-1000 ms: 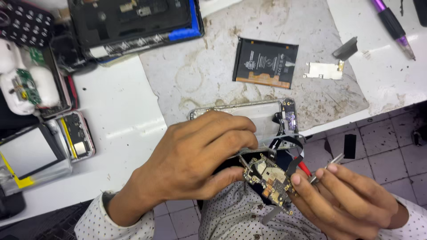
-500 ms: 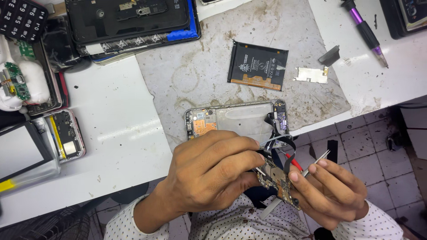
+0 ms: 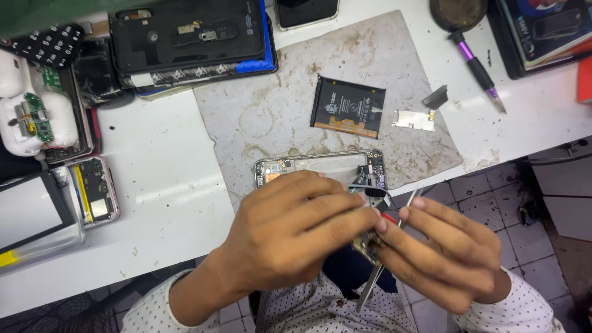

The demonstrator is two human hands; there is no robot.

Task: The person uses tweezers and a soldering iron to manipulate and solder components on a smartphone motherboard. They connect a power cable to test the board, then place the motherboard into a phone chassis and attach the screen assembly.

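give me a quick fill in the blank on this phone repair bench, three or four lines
1. The black battery lies on the grey ____.
2. The right hand holds metal ____ against the small circuit board.
3. The opened phone frame lies just beyond the ____ hand.
4. The screwdriver near the right end of the bench has a ____ handle.

Missing words: mat; tweezers; left; purple
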